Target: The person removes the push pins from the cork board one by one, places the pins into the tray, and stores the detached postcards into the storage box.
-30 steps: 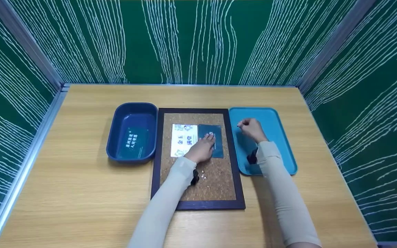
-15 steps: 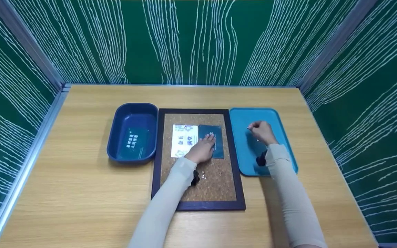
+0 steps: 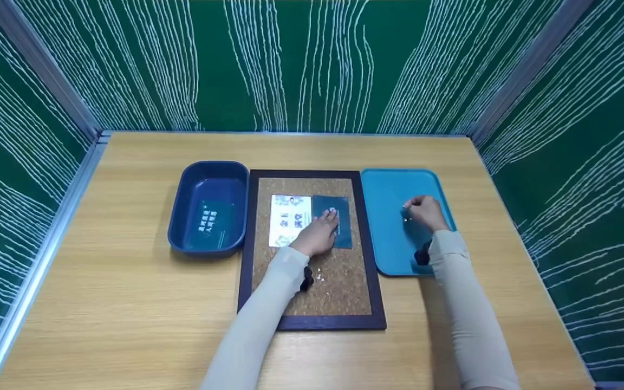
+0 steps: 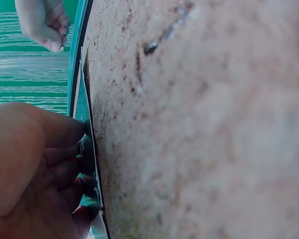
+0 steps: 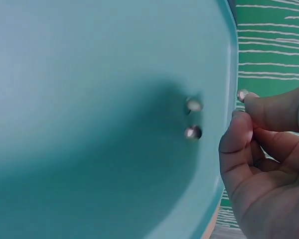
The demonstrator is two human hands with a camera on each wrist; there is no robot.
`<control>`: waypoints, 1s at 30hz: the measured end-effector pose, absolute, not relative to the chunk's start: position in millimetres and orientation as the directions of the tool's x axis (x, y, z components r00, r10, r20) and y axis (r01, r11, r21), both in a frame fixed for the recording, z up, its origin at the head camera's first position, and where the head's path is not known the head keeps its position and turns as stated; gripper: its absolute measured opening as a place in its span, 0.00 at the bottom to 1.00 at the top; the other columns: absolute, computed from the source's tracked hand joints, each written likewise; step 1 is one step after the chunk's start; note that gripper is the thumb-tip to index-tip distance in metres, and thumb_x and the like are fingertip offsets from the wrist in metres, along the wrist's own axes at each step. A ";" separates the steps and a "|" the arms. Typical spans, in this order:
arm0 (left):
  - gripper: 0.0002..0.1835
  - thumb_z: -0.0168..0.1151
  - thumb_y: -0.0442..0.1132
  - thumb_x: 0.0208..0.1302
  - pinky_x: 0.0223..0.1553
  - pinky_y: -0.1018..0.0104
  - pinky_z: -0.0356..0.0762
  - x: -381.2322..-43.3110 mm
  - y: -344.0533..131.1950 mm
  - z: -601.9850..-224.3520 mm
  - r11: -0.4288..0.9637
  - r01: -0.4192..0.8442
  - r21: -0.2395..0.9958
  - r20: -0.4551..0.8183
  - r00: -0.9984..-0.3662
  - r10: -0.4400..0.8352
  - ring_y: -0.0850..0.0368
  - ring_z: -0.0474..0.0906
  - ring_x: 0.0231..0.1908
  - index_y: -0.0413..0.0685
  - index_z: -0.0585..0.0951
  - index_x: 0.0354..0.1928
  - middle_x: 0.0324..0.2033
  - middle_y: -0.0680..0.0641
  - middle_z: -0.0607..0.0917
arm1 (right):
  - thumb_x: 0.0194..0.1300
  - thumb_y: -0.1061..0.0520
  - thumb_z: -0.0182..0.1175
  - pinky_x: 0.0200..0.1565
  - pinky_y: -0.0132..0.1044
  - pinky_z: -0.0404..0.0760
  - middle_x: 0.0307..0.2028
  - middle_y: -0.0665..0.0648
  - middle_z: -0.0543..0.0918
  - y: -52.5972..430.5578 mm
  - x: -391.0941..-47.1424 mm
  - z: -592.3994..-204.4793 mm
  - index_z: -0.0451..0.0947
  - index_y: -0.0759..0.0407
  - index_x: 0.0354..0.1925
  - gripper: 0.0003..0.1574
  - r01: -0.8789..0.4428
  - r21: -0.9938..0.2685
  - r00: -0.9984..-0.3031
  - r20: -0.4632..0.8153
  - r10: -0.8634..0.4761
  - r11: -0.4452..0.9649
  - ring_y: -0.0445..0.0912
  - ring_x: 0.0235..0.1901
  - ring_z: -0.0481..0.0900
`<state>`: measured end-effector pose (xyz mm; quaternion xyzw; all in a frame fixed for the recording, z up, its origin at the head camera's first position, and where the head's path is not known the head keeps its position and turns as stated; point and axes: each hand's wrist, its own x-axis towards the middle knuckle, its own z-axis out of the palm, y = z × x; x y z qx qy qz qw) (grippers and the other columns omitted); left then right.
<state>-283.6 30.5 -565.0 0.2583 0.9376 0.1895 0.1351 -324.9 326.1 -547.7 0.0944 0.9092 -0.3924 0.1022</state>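
Note:
My left hand (image 3: 317,235) lies with outstretched fingers on a dark green card (image 3: 345,233), set on a framed cork board (image 3: 339,298). In the left wrist view those fingers (image 4: 65,172) touch the card along its face. A white card (image 3: 275,227) with blue lettering sits against the green one's left side. Over the light blue tray (image 3: 390,187), my right hand (image 3: 430,214) pinches a silver-headed thumbtack (image 5: 242,94) between thumb and forefinger. Two more thumbtacks (image 5: 193,132) rest on the tray below that hand, as the right wrist view shows.
A deep blue bin (image 3: 174,227) stands left of the board, with a green lettered card (image 3: 214,222) inside. Several small shiny bits (image 3: 319,276) lie on the cork near the left wrist. Green walls with white lines border the wooden table (image 3: 128,303).
My right hand has drifted rightward and a little nearer to me over the tray, the thumbtack still at its fingertips. My left hand keeps its place on the green card.

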 end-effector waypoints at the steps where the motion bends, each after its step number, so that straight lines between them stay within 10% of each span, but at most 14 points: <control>1: 0.27 0.40 0.41 0.76 0.74 0.55 0.49 -283.7 30.5 -565.1 0.795 0.434 0.424 -0.154 -0.831 0.535 0.49 0.47 0.75 0.41 0.57 0.73 0.74 0.43 0.53 | 0.70 0.54 0.49 0.39 0.38 0.73 0.45 0.64 0.77 327.8 -324.1 -548.6 0.76 0.67 0.49 0.19 0.252 -0.692 -0.961 -0.259 0.093 0.677 0.52 0.40 0.73; 30: 0.27 0.39 0.42 0.76 0.75 0.56 0.48 -284.4 31.9 -565.1 0.811 0.410 0.418 -0.186 -0.835 0.518 0.51 0.45 0.75 0.44 0.56 0.73 0.75 0.45 0.52 | 0.70 0.55 0.48 0.40 0.37 0.73 0.46 0.63 0.76 347.7 -315.4 -561.2 0.75 0.67 0.51 0.20 0.322 -0.642 -0.937 -0.324 0.134 0.696 0.52 0.42 0.73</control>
